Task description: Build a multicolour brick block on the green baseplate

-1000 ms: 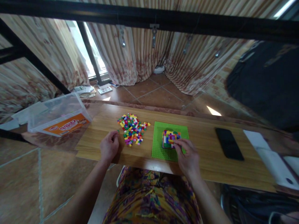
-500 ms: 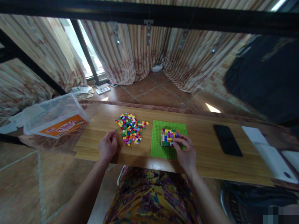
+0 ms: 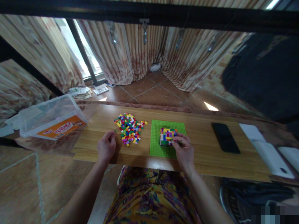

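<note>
A block built of many-coloured toy bricks point(image 3: 167, 134) stands on a green studded baseplate point(image 3: 154, 146). At the block's right side, my right hand point(image 3: 185, 152) has its thumb and fingers pinched together against it; whatever small piece lies between the fingertips is too small to make out. To the left, my left hand point(image 3: 106, 146) rests on the table with curled fingers, a small green toy brick point(image 3: 115, 131) showing at its fingertips. Between that hand and the baseplate spreads a loose pile of small toy bricks point(image 3: 130, 127) in mixed colours.
The wooden table point(image 3: 198, 161) carries a black phone point(image 3: 225, 138) and white objects point(image 3: 268, 152) on the right. A clear plastic box point(image 3: 51, 115) with an orange label stands beyond the left end. A dark metal bar point(image 3: 149, 15) crosses above.
The view has shifted slightly. My right fingers have moved a little at the right side of the brick block. My left hand stays nearly still beside the pile.
</note>
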`<state>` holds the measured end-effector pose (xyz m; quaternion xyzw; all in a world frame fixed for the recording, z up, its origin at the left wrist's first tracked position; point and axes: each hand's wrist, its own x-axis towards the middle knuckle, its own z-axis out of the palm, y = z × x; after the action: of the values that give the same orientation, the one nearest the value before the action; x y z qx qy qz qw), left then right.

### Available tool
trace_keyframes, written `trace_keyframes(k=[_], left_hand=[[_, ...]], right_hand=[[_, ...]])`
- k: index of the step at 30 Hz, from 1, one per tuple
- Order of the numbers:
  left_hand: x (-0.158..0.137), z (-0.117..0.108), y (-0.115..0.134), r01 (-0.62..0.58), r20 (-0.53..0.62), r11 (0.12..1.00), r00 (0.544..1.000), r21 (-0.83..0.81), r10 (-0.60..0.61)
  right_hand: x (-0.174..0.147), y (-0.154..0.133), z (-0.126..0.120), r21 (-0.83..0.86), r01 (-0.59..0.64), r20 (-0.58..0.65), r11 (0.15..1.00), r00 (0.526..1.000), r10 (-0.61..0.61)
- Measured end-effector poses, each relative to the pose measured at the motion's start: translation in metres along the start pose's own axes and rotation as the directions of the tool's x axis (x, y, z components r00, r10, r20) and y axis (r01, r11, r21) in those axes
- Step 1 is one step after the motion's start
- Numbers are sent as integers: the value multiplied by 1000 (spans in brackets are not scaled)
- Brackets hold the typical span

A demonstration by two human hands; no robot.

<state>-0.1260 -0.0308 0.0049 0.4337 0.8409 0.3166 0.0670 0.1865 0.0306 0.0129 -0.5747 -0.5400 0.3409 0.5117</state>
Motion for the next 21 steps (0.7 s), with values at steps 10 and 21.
trace_keyframes(k=[10,21], left_hand=[[0,-2,2,2,8,1000,1000,19,-2],[-18,-5,22,-252,47,962,965,-109,258]], right_hand=[[-2,2,1,-12,38,11,999,999,-38],[11,30,-48,-271,145,-118,952,976,-183]])
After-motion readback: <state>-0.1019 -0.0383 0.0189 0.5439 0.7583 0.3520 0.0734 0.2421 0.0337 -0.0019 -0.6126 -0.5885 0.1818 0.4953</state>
